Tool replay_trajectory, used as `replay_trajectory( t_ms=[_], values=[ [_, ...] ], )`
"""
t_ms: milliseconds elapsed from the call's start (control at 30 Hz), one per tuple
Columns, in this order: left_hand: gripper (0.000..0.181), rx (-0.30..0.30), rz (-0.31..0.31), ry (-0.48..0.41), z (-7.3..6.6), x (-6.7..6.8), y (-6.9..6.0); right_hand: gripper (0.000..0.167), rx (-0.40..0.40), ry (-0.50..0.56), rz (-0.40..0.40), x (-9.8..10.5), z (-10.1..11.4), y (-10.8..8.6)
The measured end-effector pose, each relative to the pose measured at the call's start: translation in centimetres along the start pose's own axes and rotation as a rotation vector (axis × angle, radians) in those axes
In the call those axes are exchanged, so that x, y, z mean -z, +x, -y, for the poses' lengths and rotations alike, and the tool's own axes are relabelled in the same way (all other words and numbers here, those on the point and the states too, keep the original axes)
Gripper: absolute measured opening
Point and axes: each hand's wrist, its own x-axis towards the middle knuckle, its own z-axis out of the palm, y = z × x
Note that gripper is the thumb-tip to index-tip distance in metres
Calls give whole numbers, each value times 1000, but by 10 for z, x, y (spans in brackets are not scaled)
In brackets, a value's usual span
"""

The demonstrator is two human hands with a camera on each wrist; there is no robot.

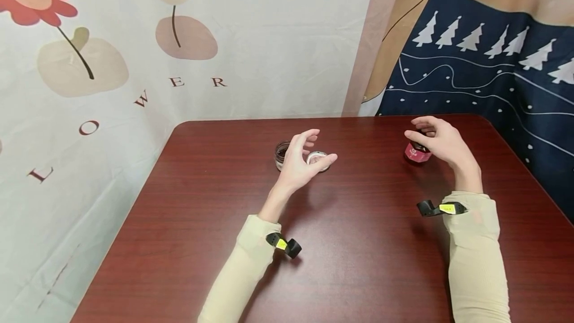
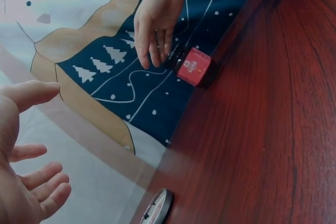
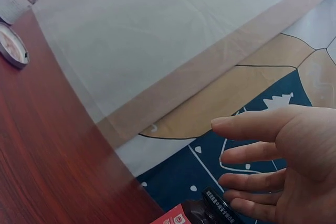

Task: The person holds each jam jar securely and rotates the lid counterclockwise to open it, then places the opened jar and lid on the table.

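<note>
An uncapped glass jar (image 1: pixel 280 152) with dark contents stands at the table's back, partly behind my left hand (image 1: pixel 299 163). Its lid (image 1: pixel 318 159) lies inner side up beside it, under the spread thumb and fingers. That hand holds nothing in the left wrist view. Farther right, a jar with a red label (image 1: pixel 417 153) and black cap stands upright. My right hand (image 1: pixel 441 143) hovers at this jar, fingers loosely bent around the cap's side; in the right wrist view the fingers are near the black cap (image 3: pixel 219 206), and whether they touch it is unclear.
The dark red wooden table (image 1: pixel 358 243) has its back edge along a white curtain (image 1: pixel 278 54) with flower prints. A navy cloth with white trees (image 1: pixel 475 74) hangs at the right. Each sleeve carries a black wrist camera (image 1: pixel 287 245).
</note>
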Motion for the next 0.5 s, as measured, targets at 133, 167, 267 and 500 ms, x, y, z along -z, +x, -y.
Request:
replay_trajectory(
  t_ms=[133,167,267,500],
  values=[
    [70,15,9,5,-2,-3,1,63,2,-5,-14,2,-3,1],
    [70,18,11,6,-2,-4,2,62,6,-7,-21,2,-4,1],
    [71,19,16,8,-2,-6,3,60,10,-6,-37,3,-6,0],
    [70,18,20,10,-3,-13,4,59,-5,5,-50,4,-12,0]
  ],
)
